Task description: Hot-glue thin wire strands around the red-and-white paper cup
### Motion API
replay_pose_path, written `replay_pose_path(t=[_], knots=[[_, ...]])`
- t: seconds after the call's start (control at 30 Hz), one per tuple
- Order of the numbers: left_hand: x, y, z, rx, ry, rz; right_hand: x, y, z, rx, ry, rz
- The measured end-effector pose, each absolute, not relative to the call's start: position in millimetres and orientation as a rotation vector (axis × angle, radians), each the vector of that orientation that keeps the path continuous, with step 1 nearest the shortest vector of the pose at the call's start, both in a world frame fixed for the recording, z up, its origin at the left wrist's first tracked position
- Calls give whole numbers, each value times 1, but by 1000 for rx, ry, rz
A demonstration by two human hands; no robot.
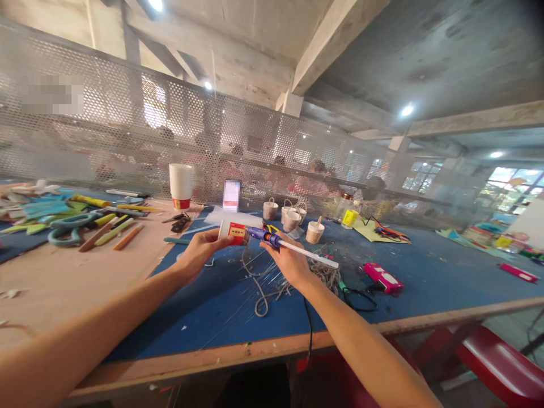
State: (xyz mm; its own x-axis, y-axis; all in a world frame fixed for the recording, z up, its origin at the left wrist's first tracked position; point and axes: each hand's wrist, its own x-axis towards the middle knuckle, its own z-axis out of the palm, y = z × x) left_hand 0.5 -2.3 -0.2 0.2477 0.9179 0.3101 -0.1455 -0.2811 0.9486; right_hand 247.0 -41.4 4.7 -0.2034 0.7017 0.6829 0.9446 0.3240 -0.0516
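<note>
Where a blue table (182,317) bears a grey cord heap (326,274), the right hand (289,259) clamps its fingers around a glue gun (262,234) left of it; farther left, the left hand (201,249) pinches a paper cup (236,229), seemingly barely begun; corded cups (292,221) beyond the heap look done.

From here I see the held cup (228,230) in white with a yellow-marked red band (237,233), the gun (272,240) purple-blue, its stick (312,255) whitish, cord (325,274) grey, mat (182,317) blue, box (383,277) pink and white, screen (212,130) grey and hole-dotted.
</note>
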Motion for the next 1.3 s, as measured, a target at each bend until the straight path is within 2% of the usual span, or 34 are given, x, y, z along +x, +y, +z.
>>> replay_pose_path(t=[1.3], knots=[[2,-8,6,1489,834,1305,247,-43,6,-1424,-1990,-478]])
